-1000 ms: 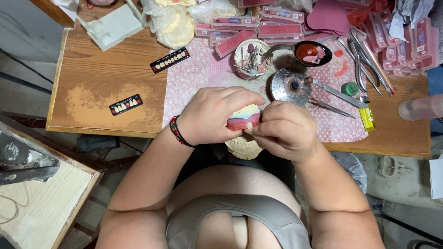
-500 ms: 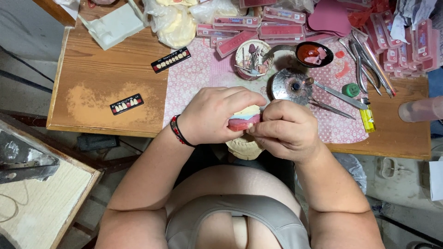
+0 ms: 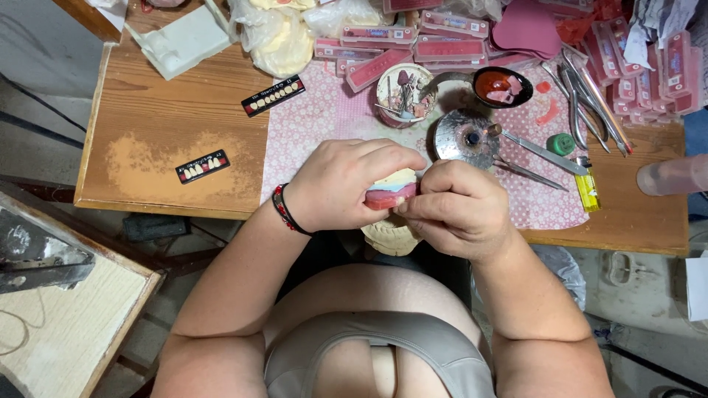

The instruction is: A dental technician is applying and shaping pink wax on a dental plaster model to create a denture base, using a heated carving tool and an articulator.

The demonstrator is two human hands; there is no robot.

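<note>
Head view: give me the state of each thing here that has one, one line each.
Left hand: closed around the pink wax piece.
Right hand: pinching the same piece from the other side.
Plaster cast: resting at the table edge, below the hands.
Small dish: holding red material.
Two tooth cards: lying flat.
Lighter: lying flat, unlit.

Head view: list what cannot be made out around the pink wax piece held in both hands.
- Pink wax piece: mostly covered by left hand and right hand.
- Pale cast below: largely hidden behind the hands.
- Small cup: contents too small to tell.
</note>
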